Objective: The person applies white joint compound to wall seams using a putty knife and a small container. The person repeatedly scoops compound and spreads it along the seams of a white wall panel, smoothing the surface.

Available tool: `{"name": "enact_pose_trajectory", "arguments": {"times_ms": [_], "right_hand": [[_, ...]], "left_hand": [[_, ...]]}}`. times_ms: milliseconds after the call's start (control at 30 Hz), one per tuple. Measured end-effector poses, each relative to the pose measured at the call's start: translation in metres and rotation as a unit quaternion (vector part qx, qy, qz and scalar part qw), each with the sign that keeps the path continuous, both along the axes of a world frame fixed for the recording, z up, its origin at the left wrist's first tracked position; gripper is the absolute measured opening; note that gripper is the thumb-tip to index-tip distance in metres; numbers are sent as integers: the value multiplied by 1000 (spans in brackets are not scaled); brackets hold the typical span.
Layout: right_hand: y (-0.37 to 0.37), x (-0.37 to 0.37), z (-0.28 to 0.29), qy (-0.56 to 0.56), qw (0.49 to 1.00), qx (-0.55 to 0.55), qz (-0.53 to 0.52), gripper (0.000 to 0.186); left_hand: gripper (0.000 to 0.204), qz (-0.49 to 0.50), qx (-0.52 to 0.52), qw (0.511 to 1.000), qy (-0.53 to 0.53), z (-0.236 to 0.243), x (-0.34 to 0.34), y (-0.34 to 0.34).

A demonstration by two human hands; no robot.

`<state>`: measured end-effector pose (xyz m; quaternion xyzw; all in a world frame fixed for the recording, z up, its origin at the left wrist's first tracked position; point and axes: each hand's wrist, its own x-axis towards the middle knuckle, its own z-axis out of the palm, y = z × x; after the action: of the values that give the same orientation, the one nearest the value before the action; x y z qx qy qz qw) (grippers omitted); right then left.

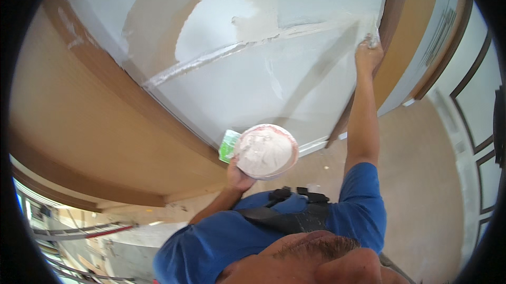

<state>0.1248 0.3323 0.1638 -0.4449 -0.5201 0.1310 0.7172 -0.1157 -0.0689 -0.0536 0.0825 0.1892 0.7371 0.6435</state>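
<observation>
Below lies brown floor [411, 147]; my left hand [240, 176] clasps a bowl [294, 150]; my right hand [369, 55], grip unclear, is at the patched wall [237, 97]'s right edge.

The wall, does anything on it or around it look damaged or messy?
Yes: a rough whitish band crosses the wall, uneven against the smoother grey beside it. Pale smears also mark the wooden frame at left, looking stray there.

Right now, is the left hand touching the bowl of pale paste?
Touching. The head view shows the left hand pressed against the lower-left side of the bowl, with no gap between them.
</observation>
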Motion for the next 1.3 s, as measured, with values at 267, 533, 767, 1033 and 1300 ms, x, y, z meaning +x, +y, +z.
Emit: {"name": "enact_pose_trajectory", "arguments": {"times_ms": [267,533,767,1033,1300], "right_hand": [[1,-50,-28,-80,994,68,0,26],[-67,-83,-48,-117,987,93,61,26],[-52,-96,-19,-8,991,50,124,22],[-75,-121,-46,-288,912,290,35,41],[-32,-125,-142,-435,858,259,82,70]], "left_hand": [[62,3,-6,999,-48,0,-20,-15],[63,-14,-32,999,-30,1,-40,-21],[60,-41,-9,996,-77,-4,-48,-25],[56,-14,6,994,-112,-21,-52,-33],[57,17,-52,991,-120,-20,-53,-32]]}}
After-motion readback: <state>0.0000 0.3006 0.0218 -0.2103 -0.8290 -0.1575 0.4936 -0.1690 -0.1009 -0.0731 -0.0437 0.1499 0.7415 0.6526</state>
